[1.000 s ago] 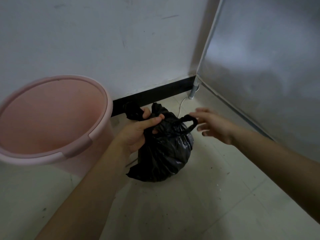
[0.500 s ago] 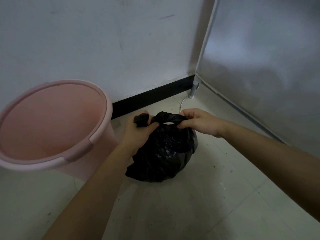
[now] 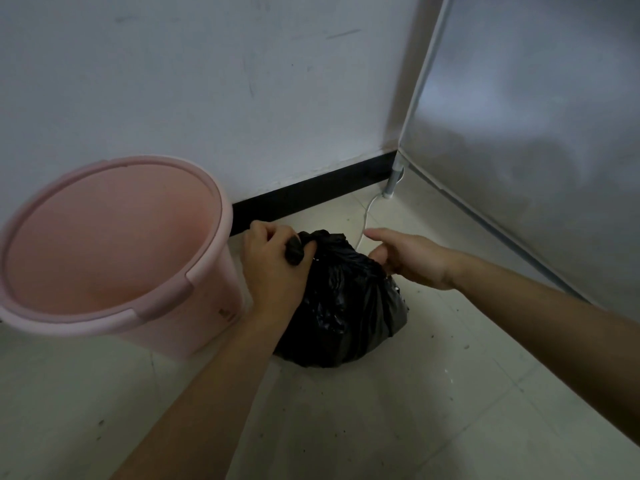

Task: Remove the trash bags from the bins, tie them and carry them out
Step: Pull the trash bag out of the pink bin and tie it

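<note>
A full black trash bag point(image 3: 346, 306) sits on the tiled floor beside an empty pink bin point(image 3: 114, 244). My left hand point(image 3: 273, 268) grips a twisted black handle of the bag at its top left. My right hand point(image 3: 408, 258) is at the bag's top right, index finger stretched out, thumb against the plastic. Whether its hidden fingers hold any of the bag I cannot tell.
A white wall with a black skirting board point(image 3: 311, 194) runs behind. A grey metal panel point(image 3: 536, 133) with a thin leg point(image 3: 394, 178) stands on the right. A white cable point(image 3: 367, 216) lies on the floor by the bag.
Both hands held the bag's handles together half a second ago. Now my left hand has pulled its handle to the left, and my right hand has let go and spread its fingers.
</note>
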Demonstrator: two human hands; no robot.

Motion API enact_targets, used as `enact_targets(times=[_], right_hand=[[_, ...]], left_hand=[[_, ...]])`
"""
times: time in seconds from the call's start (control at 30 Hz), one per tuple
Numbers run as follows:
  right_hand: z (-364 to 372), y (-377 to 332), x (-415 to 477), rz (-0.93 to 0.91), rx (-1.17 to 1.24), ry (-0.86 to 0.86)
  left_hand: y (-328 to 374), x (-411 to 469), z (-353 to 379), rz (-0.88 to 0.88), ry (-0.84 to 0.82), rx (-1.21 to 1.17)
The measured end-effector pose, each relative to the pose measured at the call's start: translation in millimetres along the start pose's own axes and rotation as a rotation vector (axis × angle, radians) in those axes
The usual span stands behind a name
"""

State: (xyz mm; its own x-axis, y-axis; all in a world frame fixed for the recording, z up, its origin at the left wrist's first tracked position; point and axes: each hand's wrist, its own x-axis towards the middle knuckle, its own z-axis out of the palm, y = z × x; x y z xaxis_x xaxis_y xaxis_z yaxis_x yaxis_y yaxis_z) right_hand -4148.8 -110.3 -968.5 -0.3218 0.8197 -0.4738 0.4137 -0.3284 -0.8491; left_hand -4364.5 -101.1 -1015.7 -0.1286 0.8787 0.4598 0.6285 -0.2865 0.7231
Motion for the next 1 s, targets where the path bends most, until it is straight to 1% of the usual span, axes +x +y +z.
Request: enact_targets(times=[0.1, 0.2, 0.3, 0.37, 0.43, 0.5, 0.6, 0.67, 0.77, 0.87, 0.93, 1.0], right_hand=[[4.6, -2.2, 2.4, 0.01, -0.089, 0.024], [5.4, 3.8, 3.0, 0.02, -0.039, -0.052], [2.3, 8.5, 2.8, 0.063, -0.023, -0.106], [1.4, 9.2, 2.4, 0.084, -0.005, -0.105], [0.7, 10.2, 2.2, 0.078, -0.005, -0.084], [1.2, 10.6, 3.6, 0.065, -0.014, -0.076], [1.6, 10.5, 6.9, 0.088, -0.002, -0.042], [2.1, 10.0, 9.6, 0.068, 0.022, -0.003], [4.4, 9.7, 11.3, 0.031, 0.053, 0.025], [5.7, 11.4, 12.7, 0.02, -0.014, 0.077], [4.4, 9.2, 10.7, -0.002, -0.083, 0.137], [0.8, 3.0, 7.1, -0.069, -0.166, 0.227]], left_hand=[[-0.7, -0.6, -0.1, -0.012, -0.021, -0.069], [0.1, 0.1, -0.2, -0.046, -0.064, -0.149], [2.3, -0.3, -1.5, -0.119, -0.154, -0.237], [2.6, -0.4, -2.0, -0.183, -0.232, -0.374], [5.0, 1.0, -3.9, -0.306, -0.3, -0.546], [6.1, 2.6, -6.0, -0.379, -0.34, -0.652], [5.6, 3.9, -9.5, -0.35, -0.386, -0.678], [5.5, 4.4, -11.9, -0.308, -0.401, -0.655], [4.0, 6.4, -16.1, -0.315, -0.43, -0.597], [-1.2, 10.7, -17.9, -0.265, -0.421, -0.557], [-2.3, 13.5, -19.8, -0.27, -0.391, -0.548], [-3.2, 15.8, -19.9, -0.269, -0.367, -0.537]])
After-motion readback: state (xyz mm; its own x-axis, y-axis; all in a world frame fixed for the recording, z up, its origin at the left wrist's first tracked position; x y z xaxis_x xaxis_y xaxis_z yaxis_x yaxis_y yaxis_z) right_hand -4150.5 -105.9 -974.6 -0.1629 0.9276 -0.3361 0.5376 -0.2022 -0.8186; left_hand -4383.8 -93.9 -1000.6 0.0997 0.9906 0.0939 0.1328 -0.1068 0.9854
